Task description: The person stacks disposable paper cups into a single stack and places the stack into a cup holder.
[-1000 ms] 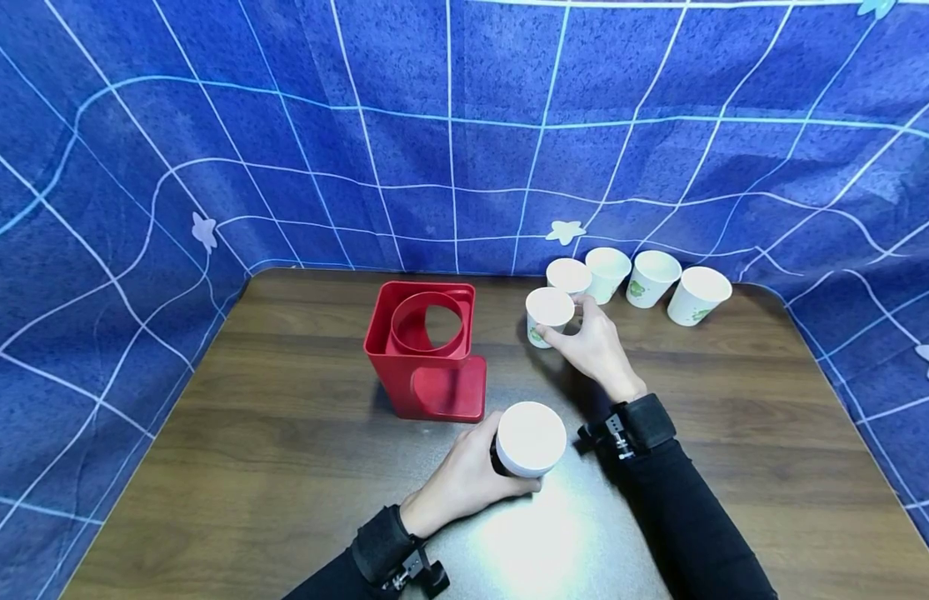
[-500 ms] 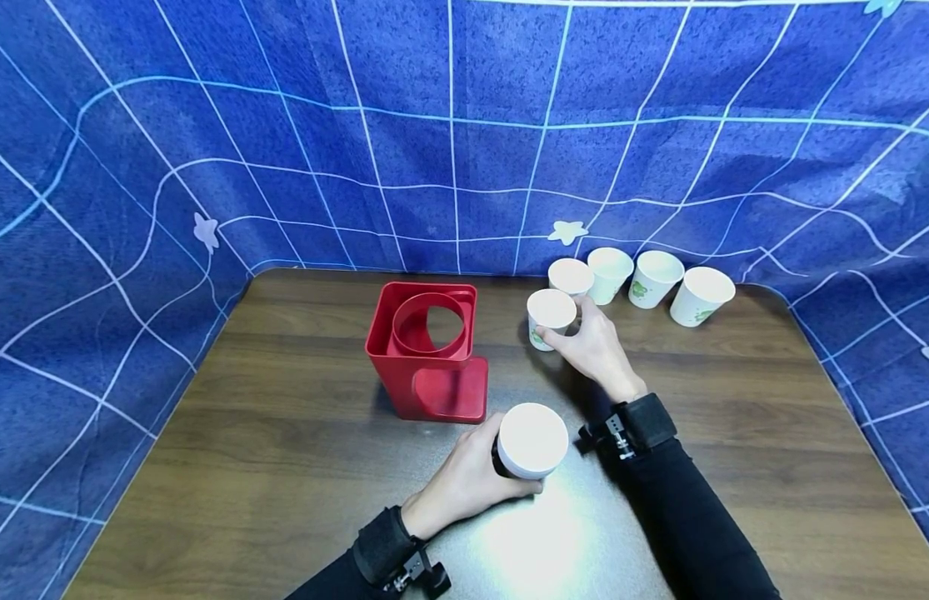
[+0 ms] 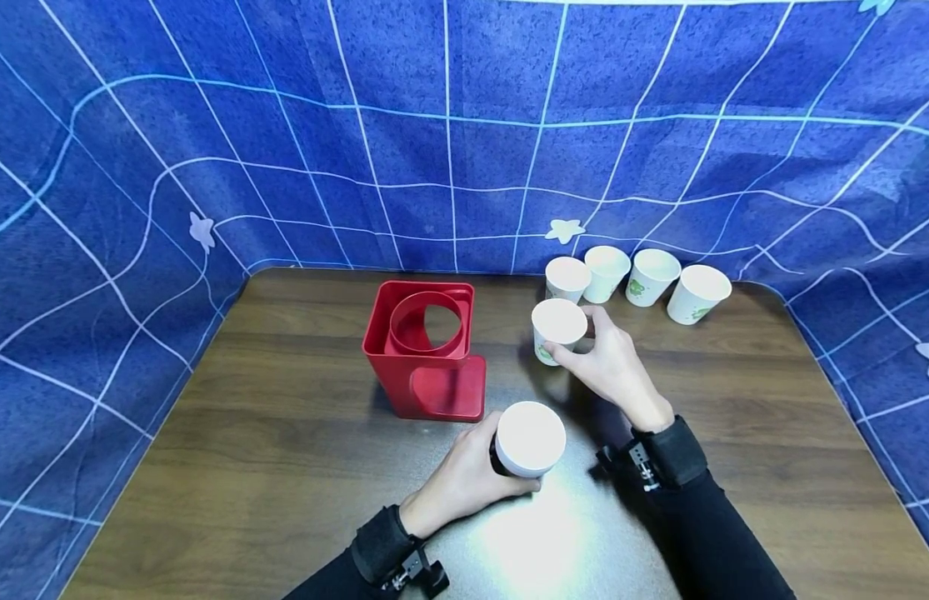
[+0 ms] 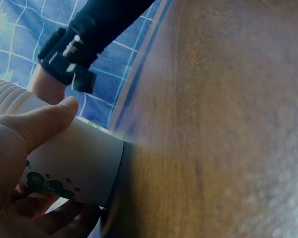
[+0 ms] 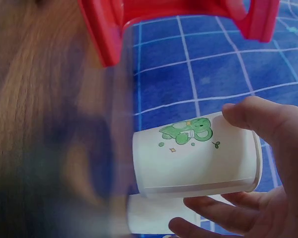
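Note:
In the head view my left hand (image 3: 467, 479) grips a stack of white paper cups (image 3: 531, 440) near the front of the table. The left wrist view shows the stacked rims and, on the outer cup (image 4: 74, 158), a green print; my thumb lies along its side. Farther back, my right hand (image 3: 612, 367) holds a single paper cup (image 3: 558, 323), upright, between thumb and fingers. A green cartoon animal shows on that cup (image 5: 198, 158) in the right wrist view. Behind it stands another paper cup (image 3: 567, 279).
A red holder (image 3: 419, 375) with a round opening and a low front ledge stands left of the cups. Several more paper cups, such as the rightmost one (image 3: 699, 295), line the back edge of the wooden table (image 3: 284, 400). A blue cloth (image 3: 404, 150) hangs behind.
My right hand has drawn the single paper cup slightly toward me, away from the row at the back. The left hand and its stack have stayed in place.

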Tool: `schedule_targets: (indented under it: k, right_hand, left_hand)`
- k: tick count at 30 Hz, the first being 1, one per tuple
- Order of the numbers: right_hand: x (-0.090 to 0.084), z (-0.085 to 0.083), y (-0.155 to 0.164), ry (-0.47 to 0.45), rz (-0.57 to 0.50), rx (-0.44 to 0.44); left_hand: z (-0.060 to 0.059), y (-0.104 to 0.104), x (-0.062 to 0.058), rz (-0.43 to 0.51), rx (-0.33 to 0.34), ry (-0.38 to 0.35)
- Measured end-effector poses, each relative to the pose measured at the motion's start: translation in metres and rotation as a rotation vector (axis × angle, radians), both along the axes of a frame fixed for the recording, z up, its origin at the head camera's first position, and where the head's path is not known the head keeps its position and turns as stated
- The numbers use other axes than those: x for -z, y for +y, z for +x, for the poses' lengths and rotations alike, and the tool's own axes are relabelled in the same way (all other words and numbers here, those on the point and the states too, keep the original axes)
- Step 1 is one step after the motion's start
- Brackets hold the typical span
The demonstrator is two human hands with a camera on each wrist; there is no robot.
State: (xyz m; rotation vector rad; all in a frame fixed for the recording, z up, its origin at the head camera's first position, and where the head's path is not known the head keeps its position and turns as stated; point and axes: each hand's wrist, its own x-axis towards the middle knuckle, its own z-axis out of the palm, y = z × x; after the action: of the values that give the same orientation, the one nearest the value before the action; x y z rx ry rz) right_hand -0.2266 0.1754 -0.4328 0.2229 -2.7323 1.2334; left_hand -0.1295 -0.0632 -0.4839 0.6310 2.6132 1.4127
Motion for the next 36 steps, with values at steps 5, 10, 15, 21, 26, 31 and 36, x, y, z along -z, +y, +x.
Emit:
schedule_targets:
  k: [5,10,15,21,26,31,36]
  right_hand:
    - [-0.011,0.016,0.004,0.032,0.025,-0.008]
    - [-0.022,0.031,0.005,0.073,0.023,-0.016]
    - [-0.035,0.043,0.005,0.101,0.014,-0.018]
    - [-0.049,0.057,0.004,0.15,0.013,-0.022]
    - [-0.058,0.065,0.004,0.164,-0.008,-0.046]
    - [-0.068,0.075,0.002,0.149,-0.03,-0.069]
    - [-0.077,0.086,0.0,0.138,-0.004,-0.096]
  left_hand:
    - [0.001,0.0,0.0,0.004,0.002,0.008]
    - [0.001,0.0,-0.001,0.004,0.004,0.021]
    - [0.001,0.0,0.0,0.003,0.002,0.022]
    - [0.0,0.0,0.0,0.003,-0.002,0.011]
    - [0.001,0.0,0.001,0.009,-0.005,0.01]
    - [0.001,0.0,0.002,0.003,-0.007,0.013]
    - [0.001,0.0,0.002,-0.006,-0.009,0.024]
